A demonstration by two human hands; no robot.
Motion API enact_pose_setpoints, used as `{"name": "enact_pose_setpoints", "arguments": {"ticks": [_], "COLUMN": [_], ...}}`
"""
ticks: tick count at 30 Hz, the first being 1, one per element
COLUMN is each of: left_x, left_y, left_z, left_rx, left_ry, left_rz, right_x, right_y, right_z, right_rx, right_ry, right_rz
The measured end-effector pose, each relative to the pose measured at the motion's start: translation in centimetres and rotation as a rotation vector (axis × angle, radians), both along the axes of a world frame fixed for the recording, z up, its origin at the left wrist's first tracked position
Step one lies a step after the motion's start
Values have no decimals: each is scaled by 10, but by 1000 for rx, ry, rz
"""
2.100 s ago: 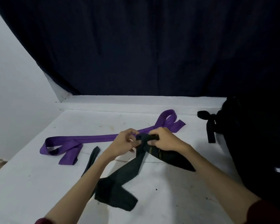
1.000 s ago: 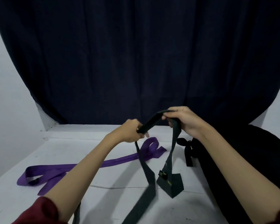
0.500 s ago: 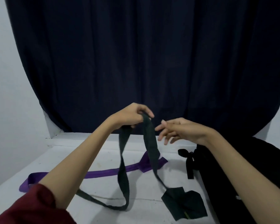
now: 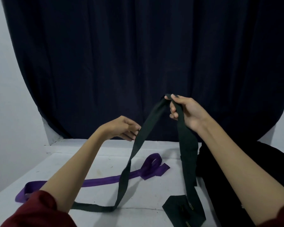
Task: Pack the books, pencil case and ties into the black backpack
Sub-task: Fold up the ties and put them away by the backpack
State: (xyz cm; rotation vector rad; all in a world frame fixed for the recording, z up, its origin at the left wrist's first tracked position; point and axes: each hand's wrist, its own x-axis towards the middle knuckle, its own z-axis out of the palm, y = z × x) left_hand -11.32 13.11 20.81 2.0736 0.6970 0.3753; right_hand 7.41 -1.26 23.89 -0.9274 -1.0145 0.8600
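Now the dark tie has changed hands: half a second ago the left hand held its top and the right hand hovered open beside it, but at present the right hand pinches the fold high up, thumb and fingers curled round the cloth. The left hand has dropped lower, fingers loosely extended, just touching the narrow strand's edge. Both strands hang from the right hand; the narrow end trails along the desk, and the wide end lies flat near the front edge. The purple tie lies where it was, stretched across the desk behind. The black backpack sits at the right, beside the wide strand.
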Motion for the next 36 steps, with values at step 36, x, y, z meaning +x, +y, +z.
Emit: {"name": "enact_pose_setpoints", "arguments": {"ticks": [36], "left_x": [60], "left_y": [-66], "left_z": [17], "left_rx": [-274], "left_ry": [-587], "left_rz": [-93], "right_x": [-7], "right_y": [6], "right_z": [44], "right_rx": [7], "right_ry": [-418], "right_rz": [-306]}}
